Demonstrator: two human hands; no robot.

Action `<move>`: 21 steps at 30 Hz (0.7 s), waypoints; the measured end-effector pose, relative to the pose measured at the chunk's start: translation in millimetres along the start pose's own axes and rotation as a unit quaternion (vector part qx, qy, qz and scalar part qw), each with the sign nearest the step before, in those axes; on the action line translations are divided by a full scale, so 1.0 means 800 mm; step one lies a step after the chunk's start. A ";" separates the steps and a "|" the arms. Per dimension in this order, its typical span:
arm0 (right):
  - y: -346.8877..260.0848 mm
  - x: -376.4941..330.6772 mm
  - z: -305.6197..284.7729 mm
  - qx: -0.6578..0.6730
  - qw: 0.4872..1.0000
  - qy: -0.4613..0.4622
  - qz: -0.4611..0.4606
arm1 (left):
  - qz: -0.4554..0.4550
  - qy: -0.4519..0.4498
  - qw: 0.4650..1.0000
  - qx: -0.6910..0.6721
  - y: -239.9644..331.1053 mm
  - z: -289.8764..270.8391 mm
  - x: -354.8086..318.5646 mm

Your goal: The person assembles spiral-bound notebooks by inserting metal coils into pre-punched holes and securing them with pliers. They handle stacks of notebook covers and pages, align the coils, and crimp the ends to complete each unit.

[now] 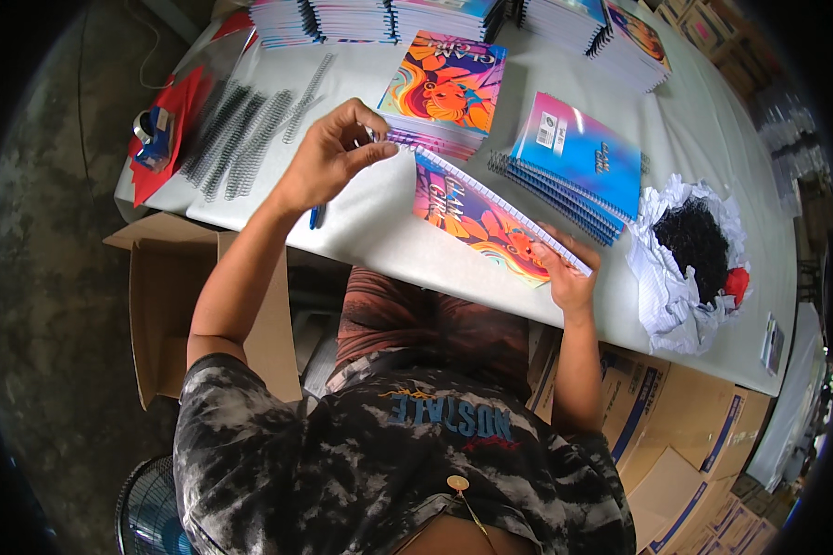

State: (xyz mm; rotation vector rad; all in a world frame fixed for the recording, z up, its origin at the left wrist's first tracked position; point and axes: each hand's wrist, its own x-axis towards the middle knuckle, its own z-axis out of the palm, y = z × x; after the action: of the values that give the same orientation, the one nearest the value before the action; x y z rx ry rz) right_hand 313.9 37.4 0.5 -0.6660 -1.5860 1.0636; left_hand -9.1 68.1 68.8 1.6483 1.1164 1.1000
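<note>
So the notebook (477,219) in hand is a colourful one, cover all swirly orange, pink, purple and blue cartoon art, with a row of punched holes running along its upper long edge. It sits tilted on the pale grey table (379,231), right at the near edge in front of the person. The right hand (565,277) is clamped on the lower right corner of it, thumb on top of the cover and fingers wrapped under, so that corner is pinned. The left hand (333,153) is up at the other end, fingers pinched shut on the tip of a thin wire spiral (389,136) just beside the top left corner of the notebook; can't really tell if the coil is already in the holes or only touching the edge, too small. Behind it there's a stack of covers (446,88) with the same art, flat on the table, and to the right a fanned stack of bound blue and pink notebooks (574,166). A bunch of loose dark spirals (241,134) lies on the left part of the table near a tape dispenser (153,134) on red sheets. Far right, crumpled white paper (676,277) with a heap of black scraps on it.
</note>
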 end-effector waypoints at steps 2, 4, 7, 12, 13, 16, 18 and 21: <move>0.003 -0.003 -0.003 0.002 1.000 0.001 0.007 | 0.099 -0.018 0.988 0.117 0.006 -0.003 0.009; 0.000 -0.004 0.005 0.022 0.999 0.028 0.025 | 0.135 -0.026 0.943 0.302 0.039 0.003 0.013; 0.000 -0.003 0.008 0.001 1.000 0.012 0.025 | 0.189 -0.097 0.881 0.422 0.043 0.002 0.015; -0.002 -0.001 0.019 -0.094 0.992 -0.009 -0.078 | 0.205 -0.108 0.804 0.547 0.063 0.014 0.014; 0.000 -0.004 0.020 -0.119 0.989 -0.001 -0.090 | 0.251 -0.022 0.767 0.591 0.060 0.024 0.010; -0.006 -0.003 0.025 -0.156 0.981 -0.001 -0.117 | 0.250 0.055 0.761 0.597 0.057 0.033 0.003; -0.006 -0.005 0.026 -0.101 0.992 0.003 -0.072 | 0.207 -0.067 0.778 0.589 0.063 0.012 -0.002; 0.000 -0.003 0.025 -0.020 0.999 -0.003 -0.043 | 0.054 -0.177 0.854 0.486 0.095 0.001 0.007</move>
State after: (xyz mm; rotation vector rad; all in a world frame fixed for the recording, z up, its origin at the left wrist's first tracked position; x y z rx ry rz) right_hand 295.3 29.3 -1.2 -0.6161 -1.6313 0.9737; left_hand 8.9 54.2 141.1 2.5735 1.4359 0.1902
